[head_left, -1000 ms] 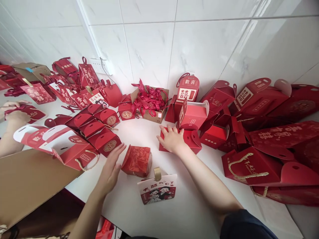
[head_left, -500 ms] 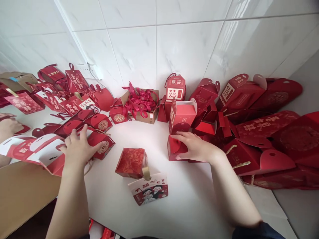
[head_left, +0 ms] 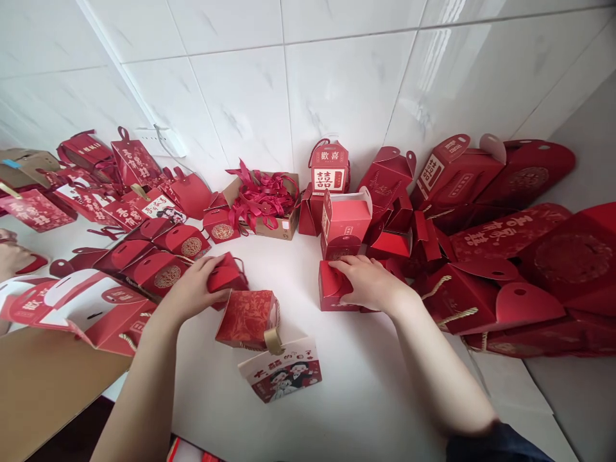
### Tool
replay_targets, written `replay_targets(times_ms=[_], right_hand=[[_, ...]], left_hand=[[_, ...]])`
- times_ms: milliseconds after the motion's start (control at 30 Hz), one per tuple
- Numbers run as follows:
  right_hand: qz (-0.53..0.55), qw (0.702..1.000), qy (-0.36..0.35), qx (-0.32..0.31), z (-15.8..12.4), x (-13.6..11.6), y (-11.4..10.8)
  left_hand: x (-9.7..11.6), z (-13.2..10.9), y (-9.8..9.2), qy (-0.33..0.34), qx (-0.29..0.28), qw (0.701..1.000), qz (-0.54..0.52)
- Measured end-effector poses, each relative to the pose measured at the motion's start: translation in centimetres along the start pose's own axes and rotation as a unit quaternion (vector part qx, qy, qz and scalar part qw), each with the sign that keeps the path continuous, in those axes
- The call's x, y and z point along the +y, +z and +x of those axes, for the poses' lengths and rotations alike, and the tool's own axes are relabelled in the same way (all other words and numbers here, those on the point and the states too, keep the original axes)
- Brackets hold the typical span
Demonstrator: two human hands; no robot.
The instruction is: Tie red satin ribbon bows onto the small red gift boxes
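Note:
My left hand [head_left: 195, 292] is closed round a small red gift box [head_left: 225, 278], holding it just above the white table beside a patterned red box [head_left: 248, 319]. My right hand [head_left: 370, 282] rests on top of another small red box [head_left: 333, 290] with its fingers curled over the box's lid, at the edge of the pile on the right. A white and red card bag [head_left: 283, 371] with cartoon figures lies in front of the patterned box.
Rows of red gift boxes [head_left: 158, 256] lie to the left, a heap of larger red boxes and bags [head_left: 500, 256] to the right. A cardboard box of red ribbons [head_left: 267, 202] stands by the tiled wall. Another person's hand [head_left: 12, 256] shows at far left. Brown cardboard [head_left: 43, 378] covers the near-left corner.
My left hand reached to the left row, took a small red box and carried it toward the middle. My right hand slid right and settled on the small red box.

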State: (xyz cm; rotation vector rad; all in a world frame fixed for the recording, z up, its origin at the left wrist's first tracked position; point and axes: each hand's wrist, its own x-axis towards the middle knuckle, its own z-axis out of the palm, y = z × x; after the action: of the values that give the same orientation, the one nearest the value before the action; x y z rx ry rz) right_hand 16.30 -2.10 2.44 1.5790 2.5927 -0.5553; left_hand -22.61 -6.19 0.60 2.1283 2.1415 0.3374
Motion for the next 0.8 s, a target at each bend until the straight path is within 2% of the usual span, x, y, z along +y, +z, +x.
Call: replay_targets(times_ms=[100,200,267,333,433,533,600,667,800], right_hand=[[-0.001,1.0,0.005,-0.004,-0.4,0.1,-0.4],[0.002,1.0,0.006,-0.01,-0.6,0.2,-0.8],[0.008,1.0,0.006,-0.014,-0.7,0.3,-0.9],[0.011,1.0,0.004,-0.012,-0.8,0.5,-0.9],[0.013,1.0,0.002,-0.001,-0.8,0.6,-0.9],[0.018,1.0,0.0,0.001,-0.7,0.7,-1.0],[0.025,1.0,-0.003,0.001,-0.8,0.8,-1.2],[0.03,1.0,-0.005,0.007,-0.9,1.0,-1.4],[0.034,0.999,-0.01,0.02,-0.9,1.2,-1.5]], left_hand=[[3.2,1.7,0.5,0.103,-0.066,0.992,-0.026],[6.0,3.9,0.6,0.173,-0.097,0.975,-0.098],[7.2,6.1,0.6,0.159,-0.097,0.965,-0.182],[8.1,9.1,0.9,0.095,-0.1,0.956,-0.26],[9.1,14.1,2.4,0.073,-0.151,0.954,-0.25],[10.4,18.1,5.0,0.064,-0.242,0.946,-0.206],[11.7,19.6,6.6,0.061,-0.283,0.941,-0.174],[12.9,20.2,7.7,0.068,-0.295,0.94,-0.156],[15.0,19.8,8.1,0.096,-0.255,0.946,-0.174]])
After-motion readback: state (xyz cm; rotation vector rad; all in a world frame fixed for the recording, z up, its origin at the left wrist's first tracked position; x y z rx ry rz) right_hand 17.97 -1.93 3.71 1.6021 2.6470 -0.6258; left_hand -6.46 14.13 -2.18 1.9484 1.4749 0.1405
